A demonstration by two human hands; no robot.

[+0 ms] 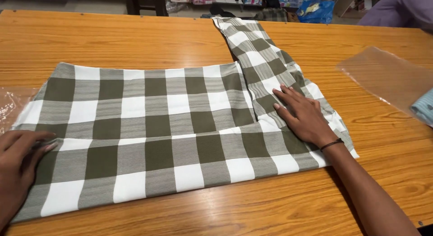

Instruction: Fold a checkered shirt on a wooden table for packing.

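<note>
Across the middle of a wooden bench (135,42), seen from above: a green-and-white checked cloth (149,128), spread wide and already folded at least once, with a lengthwise fold line running left to right a little below its middle. At the cloth's right end, a narrower strip of the same fabric (252,46) trailing away toward the far edge of the bench, not yet tucked in. Judged from the lie of the fabric: first folds done, loose strip and final folding to a compact shape left.

Left hand (20,161) at the cloth's left end, near the bench's left edge, fingers (38,143) curled loosely and resting on the fabric at the fold line; impossible to tell whether any fabric is pinched beneath them. Right hand (302,116) laid flat, palm down, fingers (284,96) spread and straight, pressing where the strip meets the main panel; nothing gripped. Dark band (331,144) at the right wrist.

Containers: a clear plastic bag (385,76) lying flat near the right edge of the bench, with something pale blue (424,107) at its near end, barely in view. More crinkled clear plastic (11,105) at the left edge, partly under the cloth, contents not visible. Beyond the far edge, a blue bag (315,10) and shelves, too blurred to describe
</note>
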